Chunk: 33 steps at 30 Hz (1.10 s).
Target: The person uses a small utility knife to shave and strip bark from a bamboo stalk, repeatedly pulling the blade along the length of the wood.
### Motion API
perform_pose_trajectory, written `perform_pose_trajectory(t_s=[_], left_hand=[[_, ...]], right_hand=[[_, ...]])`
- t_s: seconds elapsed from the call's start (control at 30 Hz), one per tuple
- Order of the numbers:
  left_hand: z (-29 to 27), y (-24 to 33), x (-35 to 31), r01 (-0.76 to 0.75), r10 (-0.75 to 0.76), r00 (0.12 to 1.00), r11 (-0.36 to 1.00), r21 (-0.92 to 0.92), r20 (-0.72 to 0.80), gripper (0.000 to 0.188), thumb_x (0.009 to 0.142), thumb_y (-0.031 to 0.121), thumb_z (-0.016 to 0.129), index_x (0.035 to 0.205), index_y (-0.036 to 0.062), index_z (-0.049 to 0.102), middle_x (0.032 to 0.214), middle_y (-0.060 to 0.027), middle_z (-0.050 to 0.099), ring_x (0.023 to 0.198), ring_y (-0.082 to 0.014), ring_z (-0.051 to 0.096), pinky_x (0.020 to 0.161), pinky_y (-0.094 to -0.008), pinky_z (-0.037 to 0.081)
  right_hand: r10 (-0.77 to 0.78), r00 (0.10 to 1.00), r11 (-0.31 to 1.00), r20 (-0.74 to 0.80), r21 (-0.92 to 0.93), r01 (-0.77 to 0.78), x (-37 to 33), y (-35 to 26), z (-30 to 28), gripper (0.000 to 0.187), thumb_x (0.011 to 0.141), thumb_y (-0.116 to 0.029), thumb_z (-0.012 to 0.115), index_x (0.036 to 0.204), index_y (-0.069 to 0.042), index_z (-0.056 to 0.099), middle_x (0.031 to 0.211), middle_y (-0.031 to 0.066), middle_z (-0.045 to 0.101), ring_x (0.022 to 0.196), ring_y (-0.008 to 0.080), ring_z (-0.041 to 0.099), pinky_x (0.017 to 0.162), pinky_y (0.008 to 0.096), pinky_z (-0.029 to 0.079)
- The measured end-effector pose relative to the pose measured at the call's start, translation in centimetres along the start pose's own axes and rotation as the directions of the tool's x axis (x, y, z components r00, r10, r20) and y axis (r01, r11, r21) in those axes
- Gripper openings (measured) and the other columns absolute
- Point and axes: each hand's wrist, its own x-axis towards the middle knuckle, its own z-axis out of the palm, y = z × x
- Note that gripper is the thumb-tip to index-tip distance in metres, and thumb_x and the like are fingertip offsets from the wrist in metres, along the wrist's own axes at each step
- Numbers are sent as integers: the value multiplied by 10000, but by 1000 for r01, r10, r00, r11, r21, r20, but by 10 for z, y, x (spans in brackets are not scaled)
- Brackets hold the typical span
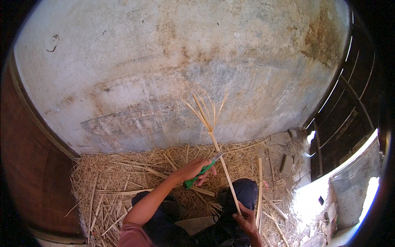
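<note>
Because the knife (212,161) lies across the pale bamboo-like strip (227,175) with its blade seemingly touching it, a slip along the wood looks like the main danger. If the blade skidded down toward the lower end, it could reach the right hand (248,219) or the dark-trousered right knee (247,191); a knot or a sudden give in the fibres might cause that. A cut angled too deep could also sever the strip, and a loose hold at its base might let it twist.

Both hands are closed: the left grips the knife's green handle, and the right is wrapped around the strip's lower end. The strip slants up and leftward from beside that knee, above the shavings (123,175) and before the stained wall (185,82).

It looks narrow, straight and fairly smooth along its lower length. Near the top it breaks into a spray of splayed slivers (200,107), about 5 or 6 of them, some curling outward, with 1 thicker piece upright among them. The finer ends are too thin to count surely.
</note>
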Motion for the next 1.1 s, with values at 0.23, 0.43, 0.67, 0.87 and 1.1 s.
perform_pose_trajectory(t_s=[0.23, 0.43, 0.67, 0.87, 1.1], left_hand=[[-5, -5, 4, -27, 41, 997, 980, 199, -70, 668, 1119, 591, 377, 645, 128, 461, 488, 29, 370, 387, -136, 518, 438, -343, 490], [1, 3, 3, 6, 30, 986, 977, 212, -164, 730, 1104, 623, 403, 564, 134, 427, 426, 20, 375, 330, -119, 481, 399, -309, 461], [4, 8, -1, 26, 6, 991, 971, 238, -133, 737, 1102, 630, 395, 566, 127, 440, 430, 21, 365, 327, -123, 462, 386, -327, 444], [2, 4, -2, -31, 51, 995, 974, 225, -84, 760, 1119, 595, 387, 515, 133, 408, 413, 27, 341, 318, -114, 470, 383, -315, 446], [2, 4, -2, -48, 62, 996, 976, 214, -57, 741, 1136, 546, 384, 530, 119, 409, 435, 27, 347, 320, -113, 470, 375, -314, 444]], right_hand=[[-30, 1000, 999, 10, -21, 30, 0, -2, 1, 625, 939, -52, 742, 1526, 7, 536, 1470, 140, 627, 1332, 176, 558, 1145, 349, 408], [-50, 999, 999, 14, 17, 50, 1, 2, 1, 620, 942, -53, 737, 1525, 7, 538, 1470, 135, 626, 1336, 168, 546, 1153, 352, 397], [-30, 1000, 999, 4, 14, 30, 0, 1, 1, 622, 934, -65, 745, 1520, 3, 547, 1466, 140, 630, 1346, 180, 543, 1172, 363, 376], [22, 999, 1000, 22, 11, -23, 0, -6, 2, 681, 900, -28, 711, 1536, 69, 489, 1490, 121, 584, 1346, 157, 526, 1146, 314, 377], [-67, 998, 998, 9, 12, 67, 1, 5, 0, 623, 942, -83, 747, 1524, -2, 543, 1482, 164, 619, 1374, 211, 544, 1176, 381, 384]])
